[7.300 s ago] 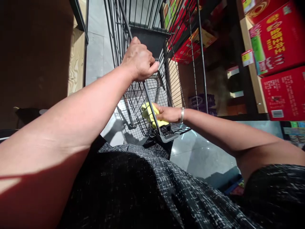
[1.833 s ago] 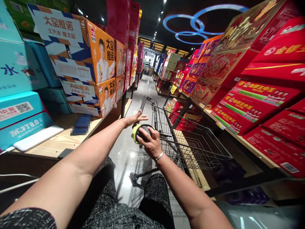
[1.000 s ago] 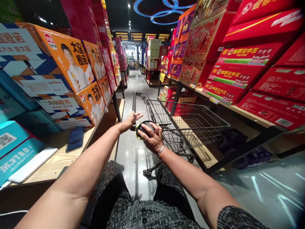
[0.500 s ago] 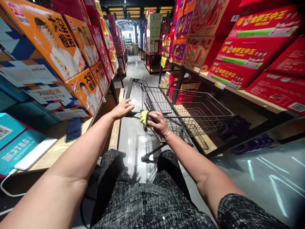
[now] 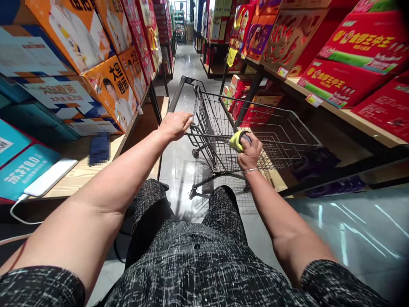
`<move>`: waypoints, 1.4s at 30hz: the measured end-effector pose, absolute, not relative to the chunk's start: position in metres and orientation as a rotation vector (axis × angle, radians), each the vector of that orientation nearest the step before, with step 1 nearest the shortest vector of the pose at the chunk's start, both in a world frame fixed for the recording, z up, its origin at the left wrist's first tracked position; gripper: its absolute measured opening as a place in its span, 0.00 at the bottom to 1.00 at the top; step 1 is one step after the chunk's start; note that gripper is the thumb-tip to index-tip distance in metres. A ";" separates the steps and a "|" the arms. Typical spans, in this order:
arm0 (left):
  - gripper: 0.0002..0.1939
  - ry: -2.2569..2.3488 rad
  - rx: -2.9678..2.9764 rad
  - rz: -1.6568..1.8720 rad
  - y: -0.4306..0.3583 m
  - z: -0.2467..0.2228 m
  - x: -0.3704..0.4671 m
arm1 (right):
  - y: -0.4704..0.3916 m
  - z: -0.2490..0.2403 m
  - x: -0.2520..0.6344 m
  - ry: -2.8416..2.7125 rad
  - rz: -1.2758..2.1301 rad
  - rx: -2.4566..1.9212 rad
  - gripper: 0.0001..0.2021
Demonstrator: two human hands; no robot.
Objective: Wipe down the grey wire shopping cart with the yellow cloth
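Note:
A black wire shopping cart (image 5: pixel 255 111) stands in front of me, turned sideways with its basket toward the right. My left hand (image 5: pixel 175 126) is closed over the near end of the cart's handle (image 5: pixel 177 94), fingers curled round by the basket's corner. In my right hand (image 5: pixel 251 150) is a bunched yellow-green and grey cloth (image 5: pixel 237 140), pressed against the near top rail of the basket. The fingers wrap over the cloth, so part of it is hidden. No goods show inside the wire basket.
Shelves line both sides: orange drink cartons (image 5: pixel 110 91) at left, red boxes (image 5: pixel 332 83) at right. On the left wooden shelf lie a white power bank (image 5: pixel 51 177) with a cable and a blurred dark-blue item (image 5: pixel 99 148). A tiled aisle (image 5: pixel 185 64) runs ahead.
My right hand has slid the cloth rightward along the basket's near rail, away from the handle. My left hand's fingers, stretched out before, now curl over the handle end. The view has tipped downward.

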State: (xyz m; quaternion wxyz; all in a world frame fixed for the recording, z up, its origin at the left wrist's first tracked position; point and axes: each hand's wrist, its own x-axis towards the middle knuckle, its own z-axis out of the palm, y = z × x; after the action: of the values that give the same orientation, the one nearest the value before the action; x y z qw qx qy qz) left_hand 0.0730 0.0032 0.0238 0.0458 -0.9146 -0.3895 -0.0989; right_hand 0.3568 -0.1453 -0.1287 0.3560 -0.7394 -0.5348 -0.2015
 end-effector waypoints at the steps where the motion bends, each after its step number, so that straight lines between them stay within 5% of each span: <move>1: 0.23 -1.171 -2.802 -0.225 -0.001 0.023 0.077 | -0.137 -0.124 0.344 -1.319 -0.509 -1.930 0.28; 4: 0.29 -1.137 -2.769 -0.076 -0.007 0.020 0.082 | -0.109 -0.108 0.294 -1.338 -0.424 -1.918 0.29; 10: 0.24 -1.158 -2.735 -0.059 0.005 0.023 0.074 | -0.070 -0.084 0.225 -1.668 -0.289 -1.524 0.31; 16: 0.23 -1.231 -2.747 -0.154 0.011 0.021 0.066 | -0.095 -0.096 0.307 -1.734 -0.461 -1.729 0.28; 22: 0.24 -1.212 -2.730 -0.192 0.010 0.014 0.071 | -0.145 -0.121 0.435 -1.147 -0.406 -2.114 0.26; 26: 0.25 -1.206 -2.698 -0.172 0.005 0.016 0.074 | -0.139 -0.137 0.421 -0.881 -0.444 -2.045 0.23; 36: 0.25 -1.241 -2.775 -0.124 0.013 0.018 0.068 | -0.072 -0.116 0.257 -2.085 -0.628 -1.244 0.18; 42: 0.27 -1.238 -2.744 -0.060 0.010 0.023 0.068 | -0.086 -0.193 0.308 -2.473 -0.355 -1.431 0.17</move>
State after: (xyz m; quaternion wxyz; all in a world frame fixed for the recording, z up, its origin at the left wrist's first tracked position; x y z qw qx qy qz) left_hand 0.0677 0.0097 0.0228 0.0650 -0.9094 -0.4103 -0.0198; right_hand 0.3081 -0.0865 -0.1932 0.1308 -0.4929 -0.8515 -0.1222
